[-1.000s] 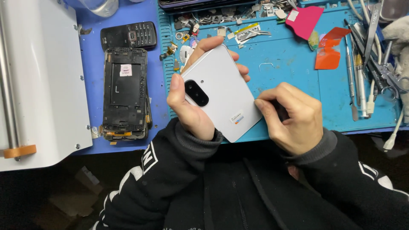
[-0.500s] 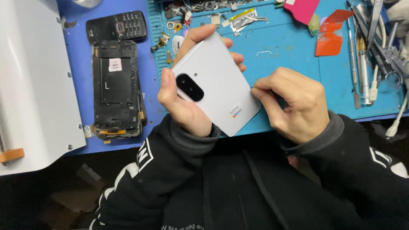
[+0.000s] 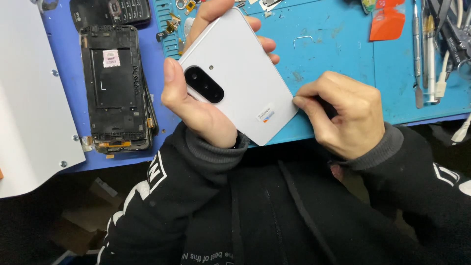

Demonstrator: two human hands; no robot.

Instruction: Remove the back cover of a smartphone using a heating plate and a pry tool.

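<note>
White panel (image 3: 29,98): 1 flat, smooth sheet with small screws along its rim lay at the far left over the blue mat (image 3: 157,68).
Black frame (image 3: 115,88): 1 stripped rectangular phone chassis, matte and rough-edged, lay on the blue mat with a small white square sticker near its top.
Keypad phone (image 3: 125,10): 1 black button handset lay just above the black frame, partly cut off.
Left hand (image 3: 196,100): it gripped the white phone, thumb pressed beside the camera bump, fingers curled around the far edge.
White phone (image 3: 240,73): 1 smooth, glossy slab with rounded corners was held tilted above the teal mat (image 3: 333,54), back facing up; it carried a black oval camera bump with 2 lenses and a small white-and-orange sticker near the lower corner.
Right hand (image 3: 343,115): curled, thumb and forefinger pinched together at the white phone's lower right edge; whether they held anything I cannot tell.
Orange card (image 3: 387,19): 1 flat piece lay on the teal mat.
Tools (image 3: 427,54): several slim metal tools lay at the right edge.
</note>
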